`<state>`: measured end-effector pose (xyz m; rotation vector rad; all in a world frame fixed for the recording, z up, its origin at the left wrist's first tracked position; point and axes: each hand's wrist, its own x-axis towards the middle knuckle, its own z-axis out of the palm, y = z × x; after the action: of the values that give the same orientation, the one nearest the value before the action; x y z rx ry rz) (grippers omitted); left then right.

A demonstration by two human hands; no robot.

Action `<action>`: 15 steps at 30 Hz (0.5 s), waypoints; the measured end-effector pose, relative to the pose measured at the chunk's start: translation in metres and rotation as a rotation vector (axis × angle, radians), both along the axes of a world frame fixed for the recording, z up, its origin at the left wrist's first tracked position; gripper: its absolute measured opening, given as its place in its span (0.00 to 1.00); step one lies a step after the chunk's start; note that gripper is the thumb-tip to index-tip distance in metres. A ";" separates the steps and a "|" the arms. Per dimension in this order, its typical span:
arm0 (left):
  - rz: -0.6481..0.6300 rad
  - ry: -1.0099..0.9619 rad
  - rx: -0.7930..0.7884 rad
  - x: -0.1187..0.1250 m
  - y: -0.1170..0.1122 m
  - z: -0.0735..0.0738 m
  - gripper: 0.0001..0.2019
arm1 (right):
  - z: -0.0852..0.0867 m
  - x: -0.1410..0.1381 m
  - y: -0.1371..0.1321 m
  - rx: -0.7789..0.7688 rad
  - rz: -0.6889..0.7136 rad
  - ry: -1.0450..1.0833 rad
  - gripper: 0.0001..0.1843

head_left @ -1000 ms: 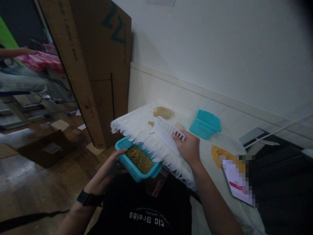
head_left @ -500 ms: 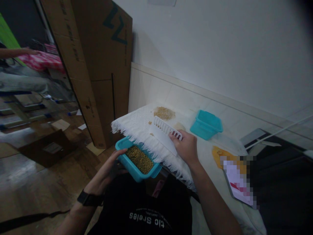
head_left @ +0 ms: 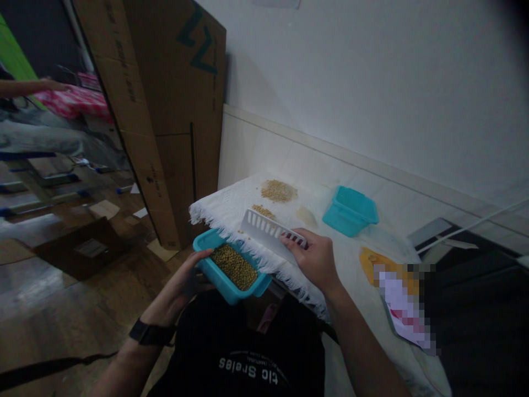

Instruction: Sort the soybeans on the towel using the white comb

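My left hand (head_left: 188,281) grips the end of a turquoise plastic container (head_left: 226,288), which holds green beans (head_left: 235,267). The container sits just below the fringed edge of the white tablecloth (head_left: 223,201). My right hand (head_left: 316,256) is closed on one end of a white slotted plastic scraper (head_left: 264,237), tilted over the cloth near the fringe. Right behind the scraper lies a small heap of yellowish beans (head_left: 263,211). Farther back a larger pile of pale beans or grains (head_left: 278,191) is spread, and a small pale heap (head_left: 306,215) lies to its right.
A second turquoise container (head_left: 350,212) stands on the table near the wall. To the right are a yellow item (head_left: 367,264) and a partly blurred phone-like object (head_left: 407,320). A tall cardboard box (head_left: 177,110) rises at left; beyond it another person's arm (head_left: 28,87) shows.
My right hand has drawn the scraper toward the fringe and tilted it, uncovering the small bean heap behind. My left hand still holds the container in nearly the same place.
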<state>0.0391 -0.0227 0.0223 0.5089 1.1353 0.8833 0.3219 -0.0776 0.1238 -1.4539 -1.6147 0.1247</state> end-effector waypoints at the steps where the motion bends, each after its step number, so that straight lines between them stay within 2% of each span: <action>1: -0.002 -0.002 -0.002 0.000 0.000 -0.001 0.37 | 0.000 -0.001 -0.002 -0.002 0.017 0.010 0.11; 5: -0.007 -0.011 0.004 -0.001 0.000 -0.002 0.36 | 0.000 -0.003 -0.009 -0.010 0.083 0.037 0.10; 7: -0.010 -0.016 0.010 -0.001 0.000 -0.002 0.36 | 0.001 0.001 -0.011 -0.016 0.074 0.041 0.10; 15: -0.008 -0.016 0.017 -0.001 0.000 -0.008 0.32 | 0.007 0.047 0.005 0.090 -0.353 -0.046 0.17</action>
<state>0.0378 -0.0230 0.0146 0.5192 1.1112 0.8898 0.3692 -0.0724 0.1304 -1.6550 -1.3566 -0.1814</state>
